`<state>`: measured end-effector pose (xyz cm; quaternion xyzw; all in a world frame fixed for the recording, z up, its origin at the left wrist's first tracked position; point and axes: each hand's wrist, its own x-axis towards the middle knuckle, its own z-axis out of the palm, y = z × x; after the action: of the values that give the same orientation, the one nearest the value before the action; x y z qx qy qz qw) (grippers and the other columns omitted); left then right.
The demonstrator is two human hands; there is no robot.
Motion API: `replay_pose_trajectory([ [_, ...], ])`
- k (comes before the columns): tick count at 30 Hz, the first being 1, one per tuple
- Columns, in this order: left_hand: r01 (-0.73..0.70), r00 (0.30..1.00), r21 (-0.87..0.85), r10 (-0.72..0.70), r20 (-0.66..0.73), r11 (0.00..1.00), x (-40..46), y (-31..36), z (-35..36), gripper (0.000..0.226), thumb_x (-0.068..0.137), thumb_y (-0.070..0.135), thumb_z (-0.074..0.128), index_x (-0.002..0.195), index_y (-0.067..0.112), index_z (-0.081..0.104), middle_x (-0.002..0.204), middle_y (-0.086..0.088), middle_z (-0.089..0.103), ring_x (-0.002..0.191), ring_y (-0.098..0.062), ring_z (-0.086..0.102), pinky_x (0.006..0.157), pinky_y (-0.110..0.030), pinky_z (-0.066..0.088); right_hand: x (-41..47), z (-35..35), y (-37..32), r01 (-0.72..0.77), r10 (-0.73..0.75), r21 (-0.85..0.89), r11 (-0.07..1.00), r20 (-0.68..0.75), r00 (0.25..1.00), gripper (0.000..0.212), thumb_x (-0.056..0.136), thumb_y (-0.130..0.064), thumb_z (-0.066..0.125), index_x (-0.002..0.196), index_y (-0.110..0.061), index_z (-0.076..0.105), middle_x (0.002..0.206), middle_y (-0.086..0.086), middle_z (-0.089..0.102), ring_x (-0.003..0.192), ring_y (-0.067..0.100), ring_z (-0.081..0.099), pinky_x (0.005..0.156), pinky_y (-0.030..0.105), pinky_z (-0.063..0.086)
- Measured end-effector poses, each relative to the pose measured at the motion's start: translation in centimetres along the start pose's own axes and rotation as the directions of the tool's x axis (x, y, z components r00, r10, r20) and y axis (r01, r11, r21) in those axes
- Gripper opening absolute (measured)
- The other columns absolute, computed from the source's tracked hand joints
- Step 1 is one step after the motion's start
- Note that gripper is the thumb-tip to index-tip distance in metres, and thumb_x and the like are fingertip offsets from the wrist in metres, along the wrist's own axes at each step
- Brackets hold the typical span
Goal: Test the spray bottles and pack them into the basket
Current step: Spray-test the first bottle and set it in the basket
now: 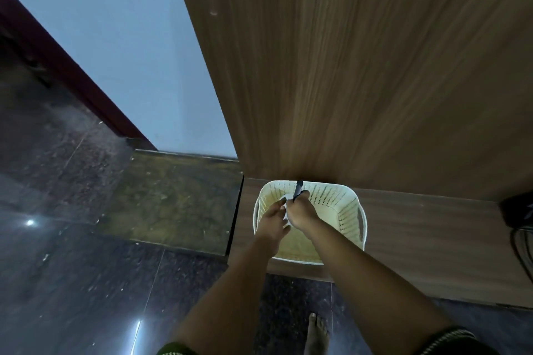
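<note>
A white perforated basket sits on a low wooden ledge against a tall wooden panel. Both my hands are over its left part. My right hand is closed around a white spray bottle with a dark nozzle that points up and away. My left hand touches the bottle's white body from the left, fingers curled on it. Most of the bottle is hidden between the hands. Whether other bottles lie inside the basket is hidden.
The wooden ledge runs to the right, with a dark object and cables at its far right. A tall wooden panel rises behind. Dark glossy floor tiles lie left and below; my bare foot stands near the ledge.
</note>
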<state>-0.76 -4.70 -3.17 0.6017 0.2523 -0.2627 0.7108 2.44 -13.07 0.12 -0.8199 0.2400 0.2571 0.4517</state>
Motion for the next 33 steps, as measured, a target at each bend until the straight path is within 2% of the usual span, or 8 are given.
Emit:
replay_pose_trajectory([
  [6,0.021,0.998,-0.091,-0.026,-0.050,0.996,1.6,0.0,-0.4,0.045,0.097,-0.005,0.034,0.139,0.010,0.043,0.124,-0.020,0.059,0.103,-0.023,0.059,0.080,-0.024,0.051,2.0,1.3,0.3,0.013,-0.009,-0.117,0.993,0.039,0.999,0.035,0.100,-0.026,0.039,0.126,-0.003,0.038,0.127,0.024,0.058,0.114,0.039,0.057,0.079,0.033,0.041],
  [12,-0.021,0.997,0.043,0.024,-0.071,0.999,2.8,-0.2,-1.2,0.040,0.095,0.001,0.046,0.131,0.016,0.053,0.129,-0.008,0.061,0.110,-0.019,0.061,0.104,-0.040,0.047,3.0,1.4,-0.2,0.047,-0.036,-0.186,0.982,0.063,0.997,0.037,0.100,-0.031,0.039,0.125,-0.003,0.041,0.127,0.022,0.058,0.116,0.038,0.056,0.085,0.035,0.042],
  [14,-0.050,0.995,0.134,0.060,-0.075,0.990,2.8,-0.1,-1.2,0.038,0.093,0.008,0.054,0.128,0.021,0.056,0.130,-0.001,0.061,0.113,-0.017,0.061,0.100,-0.038,0.051,3.1,1.3,-0.1,0.052,-0.043,-0.191,0.980,0.052,0.998,0.038,0.099,-0.032,0.040,0.124,-0.003,0.043,0.126,0.021,0.059,0.116,0.038,0.056,0.085,0.034,0.042],
  [16,-0.099,0.991,0.234,0.118,-0.069,0.967,2.4,0.3,-1.0,0.037,0.090,0.009,0.059,0.125,0.020,0.057,0.119,0.007,0.062,0.104,-0.014,0.064,0.081,-0.022,0.056,3.1,1.0,0.2,0.053,-0.049,-0.161,0.985,0.027,0.998,0.038,0.098,-0.035,0.043,0.122,-0.005,0.047,0.124,0.019,0.061,0.114,0.036,0.057,0.086,0.035,0.044],
  [22,-0.214,0.941,0.679,0.334,-0.049,0.702,3.1,1.8,-0.8,0.029,0.091,0.011,0.054,0.116,0.021,0.064,0.106,0.003,0.071,0.089,-0.012,0.064,0.077,-0.022,0.046,3.3,0.3,1.7,0.031,-0.034,-0.082,0.996,-0.031,0.999,0.042,0.095,-0.045,0.044,0.122,-0.014,0.053,0.122,0.011,0.065,0.109,0.031,0.062,0.093,0.035,0.049],
  [27,-0.291,0.933,0.807,0.339,0.121,0.514,4.2,3.5,-1.3,0.035,0.091,0.001,0.044,0.112,0.017,0.067,0.103,-0.003,0.073,0.095,-0.018,0.064,0.082,-0.026,0.047,3.3,-1.8,2.4,0.312,-0.322,-0.096,0.945,-0.118,0.939,0.064,0.089,-0.005,0.060,0.144,-0.022,0.034,0.143,0.006,0.041,0.129,0.021,0.045,0.101,0.025,0.037],
  [30,-0.319,0.919,0.844,0.358,0.164,0.431,4.5,3.9,-1.6,0.033,0.090,0.000,0.045,0.108,0.014,0.068,0.103,-0.005,0.071,0.091,-0.018,0.062,0.079,-0.024,0.045,3.9,-2.3,2.5,0.401,-0.415,-0.298,0.866,0.017,0.910,0.031,0.092,-0.006,0.051,0.120,-0.014,0.061,0.120,0.010,0.058,0.111,0.024,0.057,0.083,0.017,0.035],
  [33,-0.300,0.904,0.857,0.413,0.115,0.419,4.6,3.9,-1.8,0.023,0.091,0.006,0.051,0.107,0.013,0.066,0.107,-0.008,0.070,0.097,-0.026,0.063,0.082,-0.032,0.049,4.0,-2.6,2.6,0.415,-0.434,-0.347,0.841,0.025,0.900,0.024,0.091,-0.008,0.050,0.107,-0.013,0.068,0.105,0.010,0.062,0.094,0.020,0.058,0.074,0.019,0.032],
])
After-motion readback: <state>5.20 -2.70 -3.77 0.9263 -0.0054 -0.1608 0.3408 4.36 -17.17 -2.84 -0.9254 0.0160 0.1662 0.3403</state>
